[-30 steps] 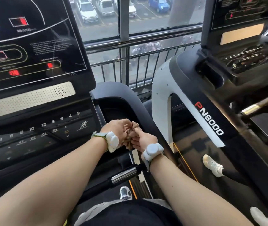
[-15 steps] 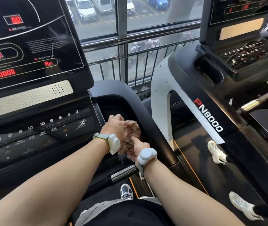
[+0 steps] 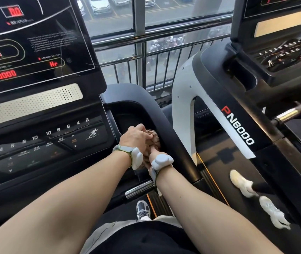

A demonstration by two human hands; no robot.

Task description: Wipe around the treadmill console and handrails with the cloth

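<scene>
A brown cloth is held between both hands in the side tray of a treadmill, just to the right of the button panel. The cloth is seen to be bunched and crumpled, tan-brown with a darker criss-cross pattern and a coarse, nubby surface; only a rounded lump of it shows beyond the fingers, and a further fold shows lower down between the two wrists.

The left hand is laid over the top of the cloth, its fingers pressed together and curled down over the bunch. The right hand is mostly hidden behind a pale wrist device; one finger is seen pushed up into the cloth, but how the other fingers lie cannot be told. A similar pale device on a greenish strap is worn on the left wrist.

Above the panel, a dark display with red digits is lit, and a perforated cream strip runs beneath it. To the right, a second treadmill marked PN6000 is seen, with two pale shoes of another person on its belt. A grey shoe is visible below, between the forearms. A window and railing stand ahead.
</scene>
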